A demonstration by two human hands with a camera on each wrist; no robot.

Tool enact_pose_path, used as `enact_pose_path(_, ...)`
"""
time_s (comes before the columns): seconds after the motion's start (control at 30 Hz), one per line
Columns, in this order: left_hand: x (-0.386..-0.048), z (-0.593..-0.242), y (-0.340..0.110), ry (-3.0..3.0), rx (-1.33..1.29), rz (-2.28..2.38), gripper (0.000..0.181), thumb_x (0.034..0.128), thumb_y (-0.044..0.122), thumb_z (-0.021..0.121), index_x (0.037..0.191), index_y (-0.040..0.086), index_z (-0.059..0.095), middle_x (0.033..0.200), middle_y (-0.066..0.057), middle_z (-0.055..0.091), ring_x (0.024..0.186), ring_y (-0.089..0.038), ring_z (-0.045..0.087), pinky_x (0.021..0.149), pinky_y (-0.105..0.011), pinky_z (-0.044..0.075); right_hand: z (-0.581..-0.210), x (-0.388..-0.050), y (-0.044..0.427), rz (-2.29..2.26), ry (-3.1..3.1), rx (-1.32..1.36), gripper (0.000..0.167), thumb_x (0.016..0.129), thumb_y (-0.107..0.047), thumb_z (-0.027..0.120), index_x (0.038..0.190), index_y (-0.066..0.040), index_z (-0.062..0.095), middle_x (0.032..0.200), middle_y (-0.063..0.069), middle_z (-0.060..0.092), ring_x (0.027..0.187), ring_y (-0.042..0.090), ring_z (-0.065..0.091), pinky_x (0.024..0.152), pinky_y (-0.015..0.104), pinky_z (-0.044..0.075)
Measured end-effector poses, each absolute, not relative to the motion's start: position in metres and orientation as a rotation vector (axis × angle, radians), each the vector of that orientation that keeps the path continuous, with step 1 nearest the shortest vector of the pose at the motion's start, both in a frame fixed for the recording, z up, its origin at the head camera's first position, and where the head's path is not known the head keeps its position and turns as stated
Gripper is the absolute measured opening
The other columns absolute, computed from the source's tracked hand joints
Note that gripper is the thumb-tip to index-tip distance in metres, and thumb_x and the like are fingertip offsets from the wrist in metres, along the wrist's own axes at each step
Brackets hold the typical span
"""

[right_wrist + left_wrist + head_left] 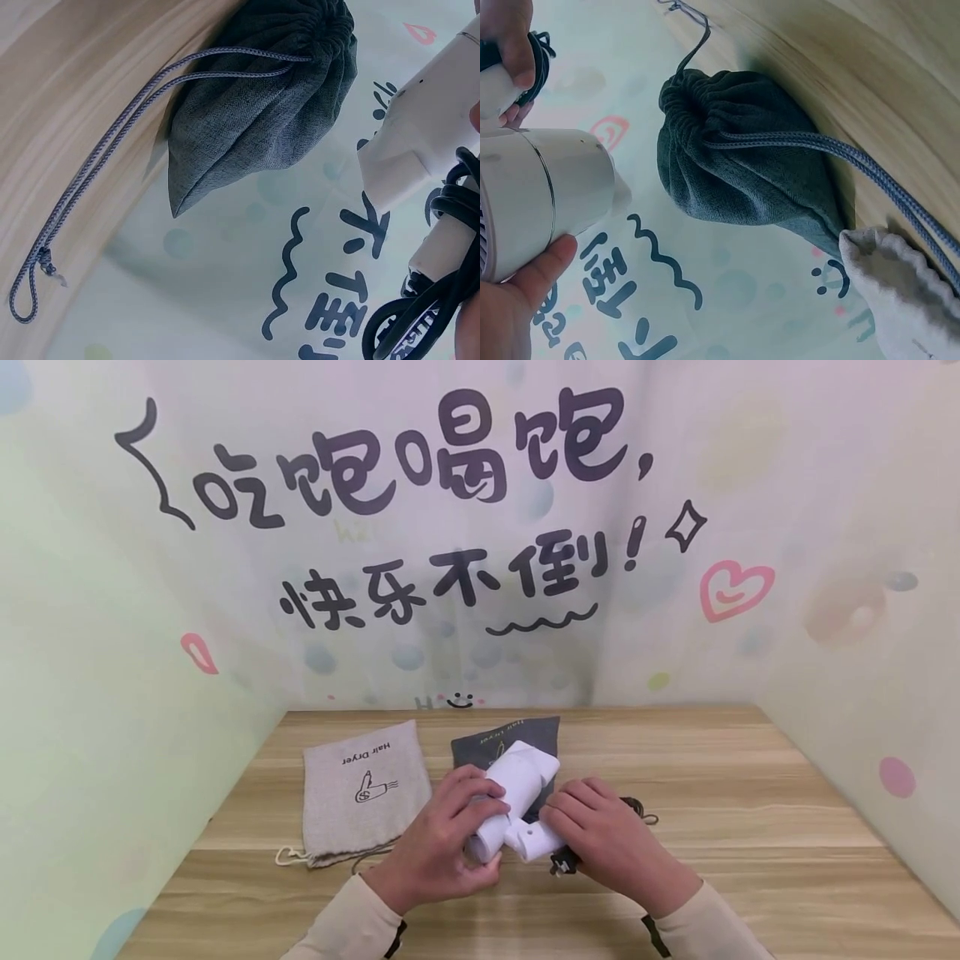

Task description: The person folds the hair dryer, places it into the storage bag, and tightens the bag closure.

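A white hair dryer [522, 777] is held above the table between both hands. My left hand [438, 839] grips its barrel, with the thumb underneath. My right hand [600, 831] grips the handle [538, 838] together with the black cord [450, 300] coiled round it. A dark plug [562, 862] pokes out below the right hand. Behind the dryer a dark grey drawstring pouch [468, 747] rests on the table, partly hidden in the head view. The left wrist view shows its gathered neck and the dryer's barrel [562, 180].
A beige drawstring pouch [360, 810] printed "Hair Dryer" lies flat to the left on the wooden table [712, 760]. The grey pouch's drawstring [97, 157] trails over the wood. A printed cloth backdrop [480, 660] stands behind the table, with pale sides left and right.
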State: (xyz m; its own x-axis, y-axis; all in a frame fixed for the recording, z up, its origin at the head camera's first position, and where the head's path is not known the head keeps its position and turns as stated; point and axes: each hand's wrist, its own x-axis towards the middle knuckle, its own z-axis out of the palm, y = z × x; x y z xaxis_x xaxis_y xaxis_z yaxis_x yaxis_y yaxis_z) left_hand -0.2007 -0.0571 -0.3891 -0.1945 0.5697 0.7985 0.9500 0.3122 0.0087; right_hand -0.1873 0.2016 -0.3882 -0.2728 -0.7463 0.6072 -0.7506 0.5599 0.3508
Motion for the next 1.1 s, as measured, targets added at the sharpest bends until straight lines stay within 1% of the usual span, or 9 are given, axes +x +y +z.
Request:
enact_pose_path(0.17, -0.200, -0.390, -0.057, -1.859, -1.357, -0.706, 0.053, 0.0574, 0.015, 0.081, 0.107, 0.006, 0.065, 0.119, -0.007, 0.058, 0.115, -0.031, 0.051, 0.101, -0.037, 0.042, -0.387, -0.187, 0.202, -0.002, -2.029, 1.209, 0.053, 0.058, -0.004, 0.084, 0.104, -0.009, 0.059, 0.101, 0.001, 0.061, 0.095, 0.023, 0.057, 0.084, 0.038, 0.047)
enact_pose_path(0.27, -0.199, -0.389, -0.058, -1.844, -1.368, -0.716, 0.054, 0.0569, 0.014, 0.081, 0.107, 0.006, 0.065, 0.119, -0.007, 0.058, 0.115, -0.031, 0.051, 0.101, -0.038, 0.042, -0.388, -0.187, 0.201, 0.003, -2.023, 1.218, 0.050, 0.060, -0.002, 0.081, 0.104, -0.009, 0.059, 0.100, 0.001, 0.061, 0.096, 0.023, 0.057, 0.085, 0.038, 0.046)
enact_pose_path(0.43, -0.200, -0.388, -0.057, -1.825, -1.381, -0.726, 0.054, 0.0564, 0.014, 0.080, 0.108, 0.006, 0.065, 0.119, -0.007, 0.058, 0.114, -0.031, 0.051, 0.100, -0.038, 0.043, -0.388, -0.188, 0.201, 0.055, -1.985, 1.241, 0.030, 0.073, -0.001, 0.060, 0.103, -0.007, 0.059, 0.100, 0.002, 0.060, 0.094, 0.024, 0.057, 0.084, 0.039, 0.046)
enact_pose_path(0.5, -0.200, -0.388, -0.057, -1.821, -1.381, -0.729, 0.054, 0.0561, 0.013, 0.080, 0.108, 0.006, 0.065, 0.119, -0.007, 0.058, 0.114, -0.031, 0.051, 0.100, -0.039, 0.043, -0.388, -0.187, 0.201, 0.064, -1.983, 1.245, 0.028, 0.076, -0.002, 0.054, 0.103, -0.007, 0.059, 0.100, 0.002, 0.060, 0.094, 0.024, 0.057, 0.085, 0.039, 0.046)
enact_pose_path(0.67, -0.197, -0.387, -0.055, -1.810, -1.397, -0.778, 0.056, 0.0541, 0.013, 0.080, 0.107, 0.006, 0.064, 0.118, -0.007, 0.058, 0.113, -0.031, 0.052, 0.100, -0.039, 0.043, -0.388, -0.185, 0.201, 0.076, -1.994, 1.268, 0.031, 0.073, -0.002, 0.061, 0.104, -0.008, 0.060, 0.102, 0.002, 0.061, 0.096, 0.023, 0.057, 0.087, 0.039, 0.045)
enact_pose_path(0.73, -0.196, -0.387, -0.053, -1.799, -1.422, -0.815, 0.057, 0.0537, 0.014, 0.081, 0.107, 0.006, 0.064, 0.118, -0.008, 0.058, 0.113, -0.030, 0.053, 0.100, -0.039, 0.043, -0.387, -0.185, 0.200, 0.107, -1.960, 1.292, 0.024, 0.080, -0.002, 0.057, 0.103, -0.008, 0.060, 0.102, 0.001, 0.062, 0.096, 0.022, 0.057, 0.087, 0.039, 0.045)
enact_pose_path(0.8, -0.194, -0.386, -0.052, -1.786, -1.448, -0.838, 0.058, 0.0535, 0.015, 0.081, 0.108, 0.006, 0.063, 0.118, -0.008, 0.058, 0.113, -0.029, 0.053, 0.100, -0.039, 0.044, -0.387, -0.185, 0.199, 0.145, -1.911, 1.316, 0.018, 0.091, -0.002, 0.048, 0.102, -0.007, 0.061, 0.102, 0.001, 0.062, 0.095, 0.021, 0.058, 0.086, 0.039, 0.045)
enact_pose_path(0.9, -0.191, -0.384, -0.051, -1.773, -1.470, -0.833, 0.059, 0.0530, 0.016, 0.083, 0.108, 0.005, 0.063, 0.119, -0.009, 0.057, 0.113, -0.029, 0.053, 0.100, -0.040, 0.044, -0.386, -0.185, 0.197, 0.174, -1.846, 1.332, 0.027, 0.101, -0.005, 0.035, 0.100, -0.007, 0.062, 0.102, 0.000, 0.062, 0.095, 0.021, 0.058, 0.085, 0.038, 0.045)
enact_pose_path(1.1, -0.190, -0.379, -0.054, -1.787, -1.485, -0.784, 0.057, 0.0545, 0.017, 0.083, 0.107, 0.006, 0.063, 0.119, -0.008, 0.057, 0.114, -0.031, 0.052, 0.102, -0.041, 0.042, -0.384, -0.185, 0.195, 0.169, -1.839, 1.334, 0.028, 0.102, -0.005, 0.034, 0.100, -0.007, 0.062, 0.101, 0.000, 0.062, 0.094, 0.022, 0.058, 0.084, 0.039, 0.045)
